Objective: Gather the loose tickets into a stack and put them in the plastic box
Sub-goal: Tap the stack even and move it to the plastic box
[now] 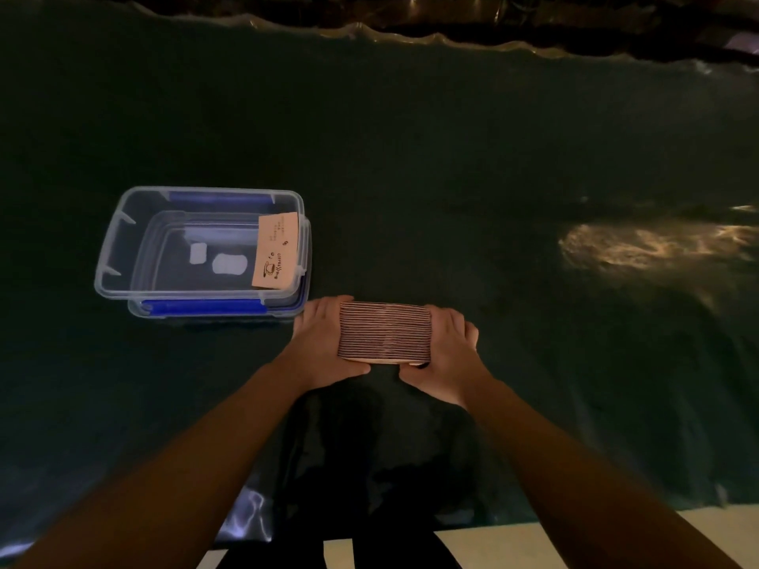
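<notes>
and there it was: the stack of tickets (pixel 385 332) stood on edge on the dark cloth (pixel 410 158), left hand (pixel 324 347) and right hand (pixel 445 355) pressed flat against its two ends. light, slick card, likely to fan out, so squeeze at the ends. the plastic box (pixel 123 240) sat just beside, one ticket (pixel 276 250) already inside.

Dim room; dark green cloth (pixel 410 158) covers the table, warm light patch (pixel 640 248) at right.
</notes>
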